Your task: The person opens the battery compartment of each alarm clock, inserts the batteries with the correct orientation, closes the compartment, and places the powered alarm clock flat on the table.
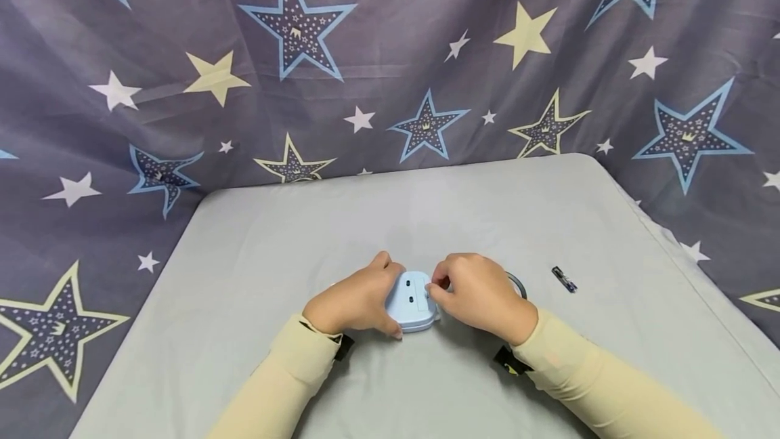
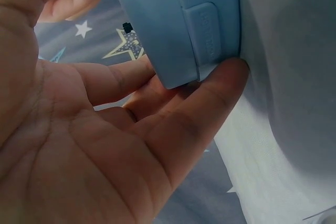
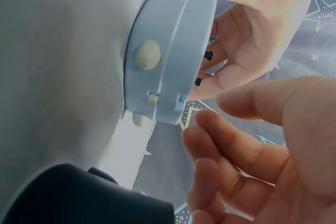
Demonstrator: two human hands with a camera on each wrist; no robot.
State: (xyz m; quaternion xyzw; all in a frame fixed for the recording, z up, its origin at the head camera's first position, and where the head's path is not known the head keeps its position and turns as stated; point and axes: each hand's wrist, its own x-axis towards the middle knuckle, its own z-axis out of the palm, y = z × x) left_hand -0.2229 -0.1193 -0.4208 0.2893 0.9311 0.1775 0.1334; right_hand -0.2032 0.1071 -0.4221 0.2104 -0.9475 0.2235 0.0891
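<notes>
A light blue alarm clock (image 1: 417, 318) rests back up on the bed-like grey surface, with two black knobs and a battery cover (image 1: 422, 291) showing. My left hand (image 1: 362, 295) grips it from the left, thumb at the near side and fingers at the far side. In the left wrist view, fingers lie along the underside and edge of the clock (image 2: 157, 35). From the right, my right hand (image 1: 481, 293) holds its thumb and forefinger at the cover's edge. In the right wrist view, those loosely bent fingers show nothing between them, close to the clock (image 3: 173, 51) and its cream-coloured knobs.
Right of my hands lies a small dark battery-like cylinder (image 1: 563, 279). A dark rounded object (image 1: 516, 284) is partly hidden behind my right hand; it looks black in the right wrist view. Star-patterned cloth (image 1: 390, 73) hangs around the grey surface (image 1: 274, 242).
</notes>
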